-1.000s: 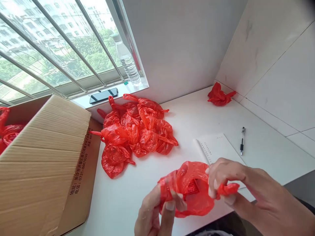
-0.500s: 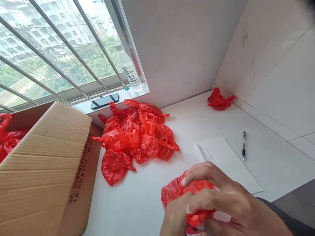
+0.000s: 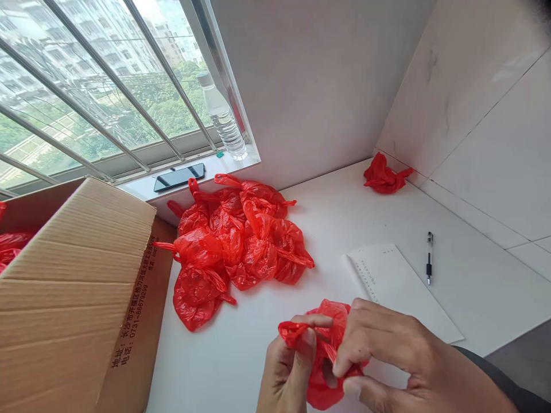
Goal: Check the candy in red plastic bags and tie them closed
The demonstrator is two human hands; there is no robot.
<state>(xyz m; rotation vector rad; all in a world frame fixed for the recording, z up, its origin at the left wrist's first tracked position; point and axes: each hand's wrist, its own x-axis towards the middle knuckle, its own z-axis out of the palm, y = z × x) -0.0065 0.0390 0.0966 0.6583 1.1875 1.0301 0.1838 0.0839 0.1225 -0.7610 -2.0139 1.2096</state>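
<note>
At the near edge of the white table is a red plastic bag [image 3: 325, 396], partly covered by my hands. My left hand [image 3: 293, 367] pinches one of its twisted handles between thumb and fingers, with the handle end sticking out above the thumb. On the right, my right hand [image 3: 387, 355] grips another part of the same bag between thumb and fingertips. A strip of red plastic runs between both hands. What the bag contains is hidden. A sheaf of white paper [image 3: 400, 287] with small writing lies just beyond my right hand.
Several tied red bags [image 3: 232, 235] are heaped below the windowsill. A cardboard box [image 3: 77, 287] with red bags inside stands left. On the sill are a phone [image 3: 179, 178] and a water bottle [image 3: 226, 123]. A crumpled red bag [image 3: 386, 174] and a pen [image 3: 429, 258] lie right.
My hands have moved apart from their overlapping position. The left hand has turned and shifted left, raising a bag handle into sight. The bag's body now shows below and between the hands.
</note>
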